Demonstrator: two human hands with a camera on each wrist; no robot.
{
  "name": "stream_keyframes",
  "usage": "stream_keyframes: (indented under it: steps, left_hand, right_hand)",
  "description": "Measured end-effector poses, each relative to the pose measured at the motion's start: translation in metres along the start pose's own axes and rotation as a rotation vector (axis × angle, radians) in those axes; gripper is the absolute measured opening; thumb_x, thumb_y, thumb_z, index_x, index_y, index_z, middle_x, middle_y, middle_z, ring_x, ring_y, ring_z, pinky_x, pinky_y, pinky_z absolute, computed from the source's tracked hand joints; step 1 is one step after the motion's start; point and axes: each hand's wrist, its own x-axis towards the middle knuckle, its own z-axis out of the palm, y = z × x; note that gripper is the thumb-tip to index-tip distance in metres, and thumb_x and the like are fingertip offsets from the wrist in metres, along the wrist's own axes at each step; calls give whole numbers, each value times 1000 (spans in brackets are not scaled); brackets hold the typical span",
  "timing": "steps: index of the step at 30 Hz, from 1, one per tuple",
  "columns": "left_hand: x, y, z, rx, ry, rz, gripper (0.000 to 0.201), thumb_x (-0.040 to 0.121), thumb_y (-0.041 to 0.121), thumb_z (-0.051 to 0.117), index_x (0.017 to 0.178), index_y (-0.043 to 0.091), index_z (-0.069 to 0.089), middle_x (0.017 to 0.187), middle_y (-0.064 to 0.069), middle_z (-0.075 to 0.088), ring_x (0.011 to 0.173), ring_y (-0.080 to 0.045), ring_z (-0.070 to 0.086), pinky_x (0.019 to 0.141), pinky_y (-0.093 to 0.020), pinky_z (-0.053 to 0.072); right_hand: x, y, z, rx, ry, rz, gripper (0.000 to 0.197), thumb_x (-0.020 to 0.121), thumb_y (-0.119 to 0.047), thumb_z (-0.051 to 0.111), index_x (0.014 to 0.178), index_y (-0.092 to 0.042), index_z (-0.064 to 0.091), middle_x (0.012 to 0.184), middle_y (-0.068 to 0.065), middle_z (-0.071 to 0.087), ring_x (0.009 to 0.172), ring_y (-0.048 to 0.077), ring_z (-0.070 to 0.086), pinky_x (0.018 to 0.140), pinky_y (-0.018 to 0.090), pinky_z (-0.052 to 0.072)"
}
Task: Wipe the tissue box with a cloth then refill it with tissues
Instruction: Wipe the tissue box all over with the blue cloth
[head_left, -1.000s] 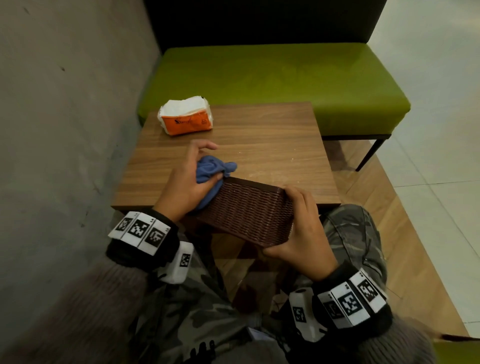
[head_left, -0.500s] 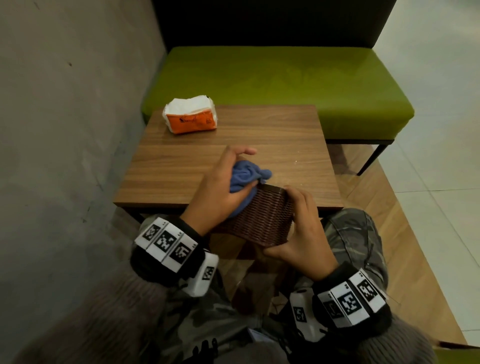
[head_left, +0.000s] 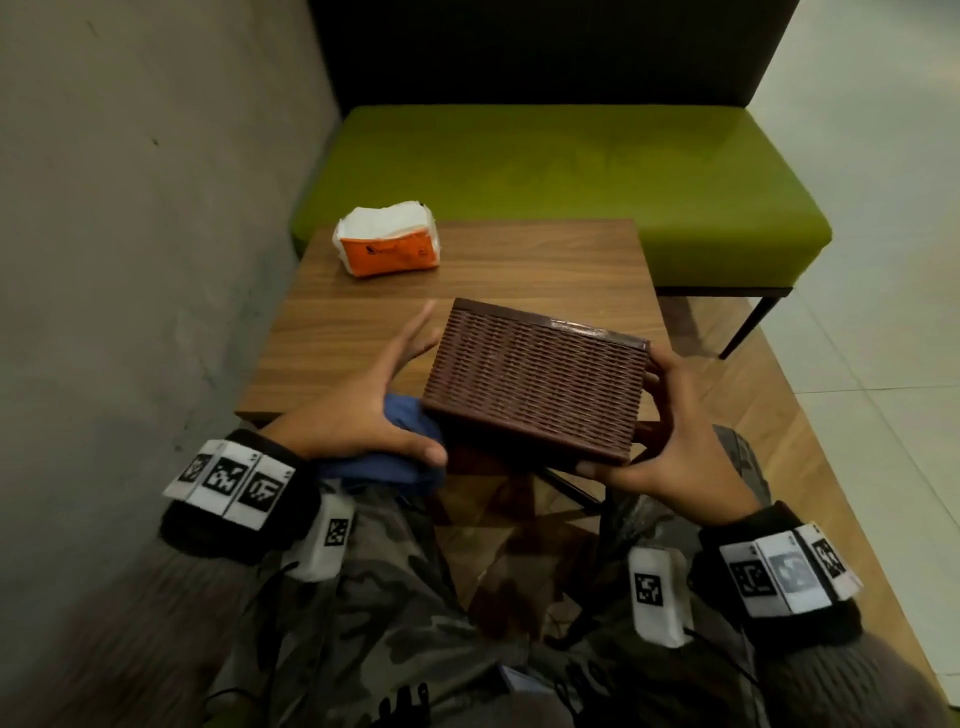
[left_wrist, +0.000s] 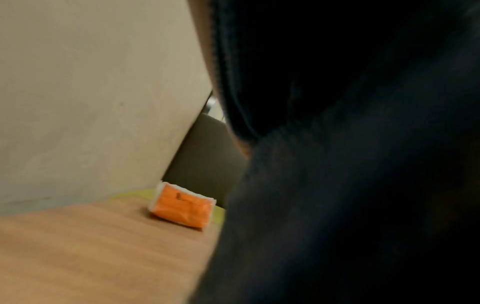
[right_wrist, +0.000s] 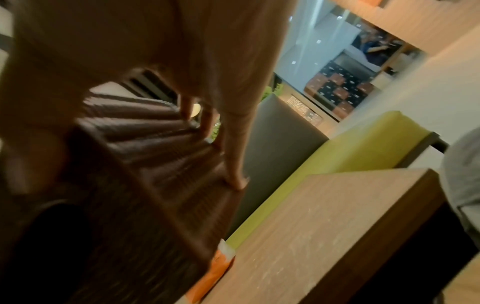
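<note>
The brown woven tissue box (head_left: 535, 384) is held in the air above the near edge of the wooden table (head_left: 363, 322), one broad woven face turned up. My right hand (head_left: 670, 431) grips its right end, thumb at the near corner and fingers (right_wrist: 233, 164) on the far side. My left hand (head_left: 374, 400) is at the box's left near corner, with the blue cloth (head_left: 387, 467) held under the palm by the thumb and the fingers stretched forward. That cloth (left_wrist: 337, 164) fills most of the left wrist view. An orange tissue pack (head_left: 387, 249) lies at the table's far left.
A green bench (head_left: 571, 182) with a dark backrest stands behind the table. A grey wall (head_left: 130, 234) runs close along the left. To the right are wooden flooring and pale tiles (head_left: 883, 260). My camouflage-clad legs are below the hands.
The box has been turned so a broad face lies up and sits higher over the table. My left hand and cloth slid from the box's top to its left near corner.
</note>
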Motion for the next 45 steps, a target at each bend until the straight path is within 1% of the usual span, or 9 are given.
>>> stream_keyframes:
  steps: [6,11,15,20,24,27,30,36,45]
  left_hand:
    - [14,16,3,81,-16,112,113,60,14,87,145,24,14,141,19,35,126,19,33,94,2,27]
    - [12,20,13,243,97,114,104,58,27,89,135,38,21,127,19,40,94,12,54,79,-10,43]
    - [13,36,17,634,102,51,111,54,44,84,140,38,14,139,10,30,109,-15,53,83,-41,51]
    - [17,51,40,1040,45,68,111,61,57,74,145,34,4,145,9,21,102,-16,57,65,-26,42]
    - [13,42,34,410,84,140,102,61,44,83,144,35,25,142,8,38,114,-3,55,88,-22,50]
    - [10,36,27,-226,562,94,61,74,30,73,130,19,51,119,-2,62,102,-5,63,86,-22,53]
    - [14,51,41,-199,967,154,30,89,34,61,111,13,62,103,11,66,98,-1,63,89,-23,51]
    - [14,58,103,448,453,570,34,82,31,71,113,19,65,129,-1,56,123,-21,48,107,-40,35]
    - [15,48,85,361,579,510,25,83,14,68,106,9,62,115,-8,60,113,-16,55,99,-26,43]
  right_hand:
    - [5,1,-13,82,-112,59,109,55,-2,90,138,-35,27,140,-9,44,133,3,43,92,15,48]
    - [9,15,-9,-195,-143,101,133,55,-57,85,154,-20,4,147,-38,21,142,-3,24,111,44,39]
    - [7,2,29,-604,-46,-41,145,53,-66,80,152,-11,-11,162,9,2,150,23,7,119,49,25]
    - [11,-5,74,-694,9,-15,126,59,-62,70,155,-18,1,144,9,35,131,26,36,106,43,38]
    - [5,4,63,-540,104,-6,109,56,-63,69,144,-16,28,133,5,43,122,24,43,96,33,38]
    - [-2,10,51,-410,195,-11,107,54,-52,82,141,-17,29,127,-4,41,121,14,42,95,18,32]
    - [-4,12,56,-369,197,-47,103,54,-53,79,138,-26,26,124,-12,35,119,7,38,97,9,30]
    - [-3,17,68,-354,214,-37,85,63,-59,70,133,-34,29,128,-17,40,121,7,44,98,8,33]
    - [-6,10,64,-260,218,-114,98,55,-48,82,134,-21,31,127,-5,45,119,18,50,100,41,45]
